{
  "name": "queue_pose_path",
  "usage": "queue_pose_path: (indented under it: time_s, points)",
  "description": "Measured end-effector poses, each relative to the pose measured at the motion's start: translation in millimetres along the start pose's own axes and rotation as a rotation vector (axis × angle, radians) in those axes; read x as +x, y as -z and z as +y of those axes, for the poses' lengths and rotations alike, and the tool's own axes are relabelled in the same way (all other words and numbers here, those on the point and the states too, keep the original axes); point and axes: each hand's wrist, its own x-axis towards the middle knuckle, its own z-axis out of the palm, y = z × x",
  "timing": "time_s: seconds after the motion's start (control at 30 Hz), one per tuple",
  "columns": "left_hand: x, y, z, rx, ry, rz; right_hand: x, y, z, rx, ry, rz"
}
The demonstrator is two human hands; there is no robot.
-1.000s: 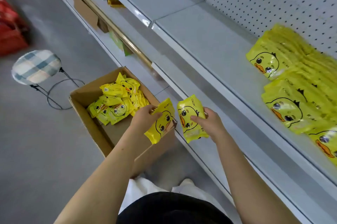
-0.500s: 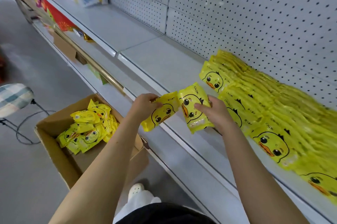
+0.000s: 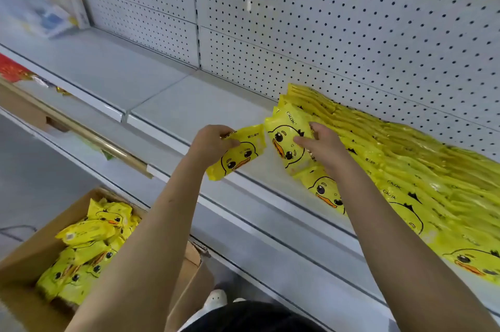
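Both hands point(image 3: 213, 142) point(image 3: 322, 146) outstretched, each gripping duck packet point(image 3: 238, 154) point(image 3: 288, 142)

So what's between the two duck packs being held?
Nothing but a narrow strip of bare grey shelf, seen in the head view; the left pack and right pack nearly meet at their upper corners.

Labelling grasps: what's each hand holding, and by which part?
Left hand grips a yellow plastic duck-print packet by its upper-left edge. Right hand grips a second yellow duck-print packet by its right edge, thumb across the front.
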Motion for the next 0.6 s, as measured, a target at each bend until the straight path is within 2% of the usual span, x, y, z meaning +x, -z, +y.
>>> queue_pose_path:
  time_s: [0.1,0.23,0.6]
  points:
    - [27,5,-7,0.043,-0.022,-0.034,26,-9,-4,-0.04,-0.002,0.051]
    - [57,8,-17,0.107,-0.089,-0.097,61,-25,-7,-0.235,0.02,0.097]
    - [100,6,-27,0.159,-0.192,-0.216,111,-33,18,-0.786,0.078,0.062]
